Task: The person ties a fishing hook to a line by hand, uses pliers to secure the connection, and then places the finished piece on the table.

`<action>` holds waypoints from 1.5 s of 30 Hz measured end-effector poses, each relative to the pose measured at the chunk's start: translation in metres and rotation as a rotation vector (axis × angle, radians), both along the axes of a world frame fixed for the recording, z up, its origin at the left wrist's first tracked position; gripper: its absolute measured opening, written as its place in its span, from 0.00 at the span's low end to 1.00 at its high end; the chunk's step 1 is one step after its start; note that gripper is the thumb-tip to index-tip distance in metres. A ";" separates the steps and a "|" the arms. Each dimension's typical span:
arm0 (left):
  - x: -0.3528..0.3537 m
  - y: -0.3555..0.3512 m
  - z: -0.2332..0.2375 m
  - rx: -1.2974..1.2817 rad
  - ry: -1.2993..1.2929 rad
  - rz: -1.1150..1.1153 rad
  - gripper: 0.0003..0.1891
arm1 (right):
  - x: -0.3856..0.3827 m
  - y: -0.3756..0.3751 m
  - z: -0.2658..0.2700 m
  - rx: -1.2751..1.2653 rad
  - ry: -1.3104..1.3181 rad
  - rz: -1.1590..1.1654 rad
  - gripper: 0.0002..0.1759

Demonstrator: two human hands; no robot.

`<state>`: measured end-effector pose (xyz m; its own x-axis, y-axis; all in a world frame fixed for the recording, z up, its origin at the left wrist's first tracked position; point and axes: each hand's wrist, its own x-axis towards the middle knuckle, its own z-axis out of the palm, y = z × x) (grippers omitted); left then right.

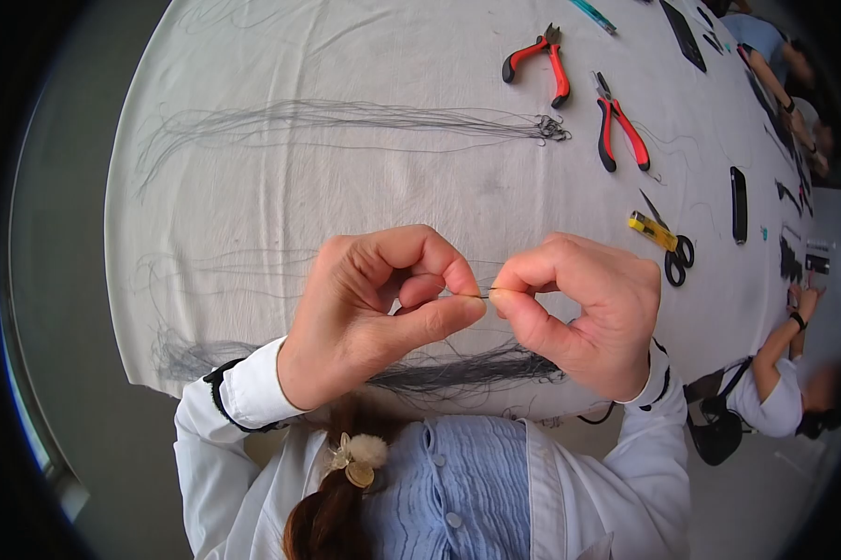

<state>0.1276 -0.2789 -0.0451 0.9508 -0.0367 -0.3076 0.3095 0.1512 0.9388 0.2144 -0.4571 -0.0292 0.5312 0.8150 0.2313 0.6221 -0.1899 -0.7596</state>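
My left hand [374, 303] and my right hand [588, 303] meet fingertip to fingertip above the white cloth. Both are closed in a pinch on a short, thin dark strand [485, 292] that shows in the narrow gap between them. Whether it is line or the shank of a hook cannot be made out. Below my hands, close to my body, lies a thick bundle of dark fine lines [439, 375]. A thinner bundle of grey lines [346, 116] stretches across the cloth beyond them, with small dark hooks [553, 129] gathered at its right end.
Two red-and-black pliers, the cutters [538, 65] and the long-nosed pair [618, 126], lie at the upper right. Scissors [679, 259] and a yellow lighter [652, 231] rest right of my hands. A black phone [739, 205] is farther right. Other people [775, 373] sit along the table's far right.
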 end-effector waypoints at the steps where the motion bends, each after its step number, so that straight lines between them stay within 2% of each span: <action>1: 0.000 0.000 -0.001 -0.034 -0.002 -0.011 0.06 | -0.002 0.001 -0.001 -0.001 -0.001 0.003 0.01; 3: 0.000 0.000 -0.002 -0.069 -0.006 -0.022 0.07 | -0.006 0.002 -0.004 0.072 0.336 -0.123 0.03; 4: 0.001 0.000 -0.003 0.023 -0.108 -0.018 0.07 | -0.005 0.002 -0.002 0.072 0.335 -0.123 0.03; 6: 0.000 -0.001 -0.002 0.115 -0.210 -0.017 0.08 | 0.004 0.002 0.003 0.016 0.943 -0.157 0.03; 8: -0.001 -0.003 0.002 0.317 -0.312 0.062 0.10 | 0.009 0.001 -0.003 0.035 1.035 -0.111 0.04; 9: -0.002 -0.002 0.002 0.318 -0.311 0.059 0.10 | 0.010 0.000 -0.005 0.055 1.127 -0.065 0.05; 11: -0.003 0.000 0.001 0.625 -0.555 0.040 0.11 | 0.011 0.003 -0.005 0.035 1.160 -0.068 0.06; 14: -0.003 0.000 0.000 0.760 -0.618 0.022 0.11 | 0.013 0.002 -0.008 0.024 1.253 -0.045 0.08; 21: -0.003 0.000 -0.003 0.795 -0.743 -0.015 0.11 | 0.017 0.002 -0.011 -0.030 1.440 0.014 0.10; 27: 0.000 -0.007 -0.001 0.764 -0.773 0.022 0.13 | 0.015 0.002 -0.010 -0.038 1.445 0.009 0.10; 30: -0.003 -0.007 0.001 0.730 -0.678 0.013 0.11 | 0.012 0.003 -0.006 -0.043 1.380 -0.023 0.10; 32: -0.004 -0.008 0.003 0.603 -0.546 0.021 0.09 | 0.009 0.004 -0.004 -0.011 1.354 -0.031 0.09; 34: -0.003 -0.006 0.000 0.550 -0.521 0.016 0.08 | 0.007 0.004 -0.003 0.019 1.326 -0.038 0.09; 36: -0.003 -0.004 -0.001 0.497 -0.496 0.013 0.07 | 0.003 0.002 -0.003 0.051 1.159 -0.045 0.05; 37: -0.003 -0.004 -0.002 0.418 -0.427 0.014 0.06 | 0.001 0.002 -0.002 0.048 1.159 -0.041 0.05; 39: -0.004 -0.003 -0.002 0.341 -0.357 0.020 0.05 | -0.003 0.002 0.000 0.019 0.732 -0.083 0.03; 40: -0.003 -0.003 -0.001 0.254 -0.281 0.011 0.05 | -0.005 0.002 -0.001 0.016 0.732 -0.078 0.03; 42: -0.002 -0.002 0.002 0.166 -0.207 0.009 0.04 | -0.007 0.001 -0.004 0.072 0.386 -0.053 0.03; 44: -0.001 0.000 0.003 -0.032 -0.008 -0.022 0.04 | -0.007 0.001 -0.005 0.062 0.323 -0.040 0.03; 45: 0.000 -0.001 0.002 -0.033 -0.011 -0.016 0.04 | -0.006 0.001 -0.004 0.054 0.261 -0.032 0.03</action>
<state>0.1274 -0.2794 -0.0429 0.9532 -0.0621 -0.2958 0.3022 0.1774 0.9366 0.2084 -0.4564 -0.0333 0.6036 0.7873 0.1258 0.3981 -0.1609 -0.9031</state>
